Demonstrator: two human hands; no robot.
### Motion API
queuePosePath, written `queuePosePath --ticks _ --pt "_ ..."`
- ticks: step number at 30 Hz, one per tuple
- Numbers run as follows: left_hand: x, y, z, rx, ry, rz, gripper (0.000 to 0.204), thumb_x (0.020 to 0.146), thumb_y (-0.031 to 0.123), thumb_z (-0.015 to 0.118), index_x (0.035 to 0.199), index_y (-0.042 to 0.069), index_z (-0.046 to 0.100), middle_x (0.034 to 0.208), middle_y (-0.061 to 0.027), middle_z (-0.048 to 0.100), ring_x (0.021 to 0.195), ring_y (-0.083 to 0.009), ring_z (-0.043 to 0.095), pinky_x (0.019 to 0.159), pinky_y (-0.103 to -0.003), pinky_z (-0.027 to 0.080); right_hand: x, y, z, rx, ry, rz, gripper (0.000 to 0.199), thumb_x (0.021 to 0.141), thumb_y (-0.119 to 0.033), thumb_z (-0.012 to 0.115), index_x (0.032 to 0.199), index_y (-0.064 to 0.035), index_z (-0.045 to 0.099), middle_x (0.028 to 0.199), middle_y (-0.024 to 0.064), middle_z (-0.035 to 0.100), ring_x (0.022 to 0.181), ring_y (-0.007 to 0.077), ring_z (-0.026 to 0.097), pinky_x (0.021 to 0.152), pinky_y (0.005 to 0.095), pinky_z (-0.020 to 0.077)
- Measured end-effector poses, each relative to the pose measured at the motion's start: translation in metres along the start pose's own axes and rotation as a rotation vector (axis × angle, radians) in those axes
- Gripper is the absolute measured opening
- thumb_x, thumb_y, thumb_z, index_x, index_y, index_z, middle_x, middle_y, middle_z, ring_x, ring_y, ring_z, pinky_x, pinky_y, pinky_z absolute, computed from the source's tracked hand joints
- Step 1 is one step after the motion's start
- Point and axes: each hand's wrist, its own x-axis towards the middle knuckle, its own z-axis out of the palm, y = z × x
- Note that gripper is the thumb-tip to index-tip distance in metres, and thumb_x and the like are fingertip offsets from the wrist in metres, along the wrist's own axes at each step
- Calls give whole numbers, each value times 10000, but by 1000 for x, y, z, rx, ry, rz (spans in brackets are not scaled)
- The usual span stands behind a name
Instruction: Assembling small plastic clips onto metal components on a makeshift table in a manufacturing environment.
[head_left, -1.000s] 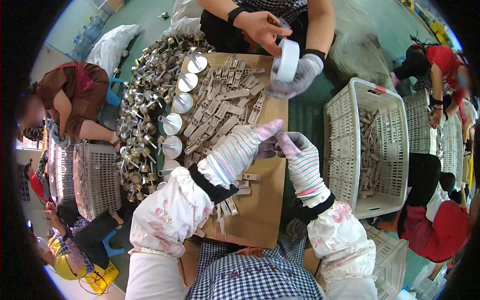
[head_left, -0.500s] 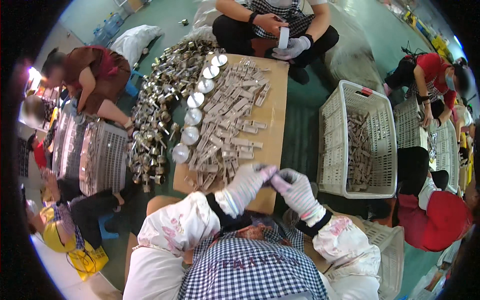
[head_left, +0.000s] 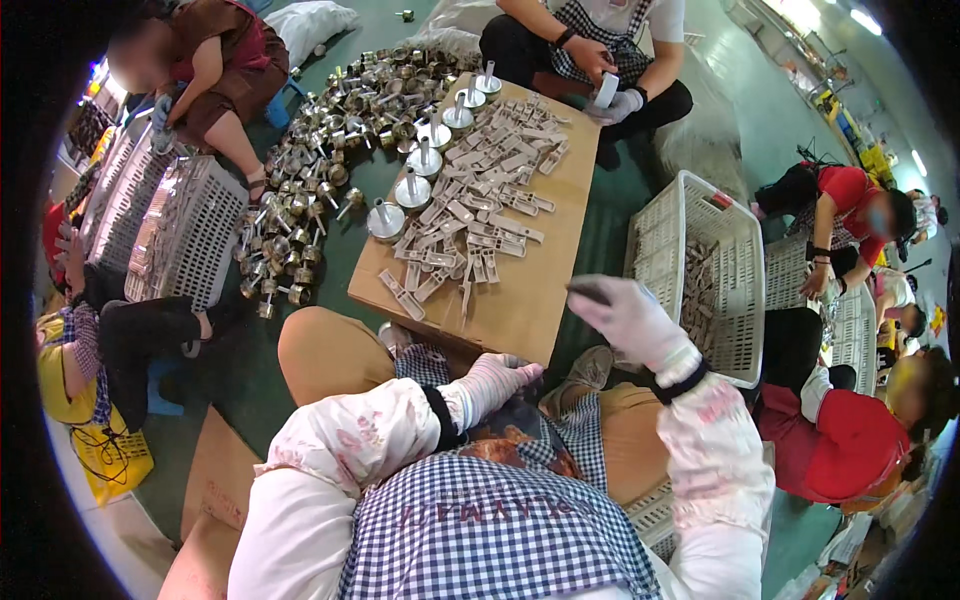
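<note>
My left hand (head_left: 495, 386), in a striped light glove, is held low over my lap near the front edge of the cardboard-topped table. Its fingers are closed, and whatever they hold is too small or hidden to make out. My right hand (head_left: 630, 320), gloved as well, is raised beyond the table's right edge, its fingers pinched together. Something dark (head_left: 590, 290) shows at those fingertips; I cannot tell what it is. On the brown cardboard (head_left: 540, 300) lies a heap of flat grey clips (head_left: 470, 205). Along the heap's left stand several silver discs with upright stems (head_left: 412, 188).
Many metal cup-shaped parts with stems (head_left: 300, 220) are piled on the floor at left. A white plastic crate (head_left: 745, 290) holding grey pieces stands at right. Across the table a person (head_left: 610, 70) holds a white roll. Others work beside crates on both sides.
My hands have come apart: the right has moved right and up, the left down toward my lap. The view has shifted, and the discs now show upright stems.
</note>
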Motion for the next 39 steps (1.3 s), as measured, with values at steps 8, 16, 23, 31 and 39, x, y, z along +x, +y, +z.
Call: queuePosePath --ticks 8,16,23,31,39 --pt "24 -32 -3 -271 -60 109 266 936 183 699 1145 18 689 1003 -20 712 830 -102 608 781 -254 496 154 -1 74 -401 18 106 408 909 -244 655 1283 -98 575 1189 205 647 1119 369 612 949 431 493" --pt "21 -33 0 -242 -33 242 333 935 241 698 1168 4 697 960 -42 706 816 -118 592 781 -268 487 184 13 75 -558 -161 251 557 838 -381 741 1206 4 578 1192 228 640 1173 374 587 997 428 468" --pt "25 -34 3 -308 -120 125 309 952 196 675 1194 3 673 1064 -41 703 922 -113 624 856 -257 504 173 21 82 -438 -21 198 454 829 -281 755 1198 -58 613 1092 191 681 1039 342 643 907 406 498" --pt "25 -32 7 -347 -55 85 249 941 225 694 1070 12 700 934 -42 712 808 -120 633 754 -278 520 106 14 34 178 350 -55 346 935 -130 609 1281 -111 626 914 95 700 825 150 662 739 275 526" --pt "23 -25 14 -284 -36 111 330 935 240 700 1147 -11 668 1036 -65 720 895 -136 632 836 -291 496 -13 49 53 729 380 278 512 882 -105 700 1336 36 509 1085 92 660 864 132 643 755 257 539"
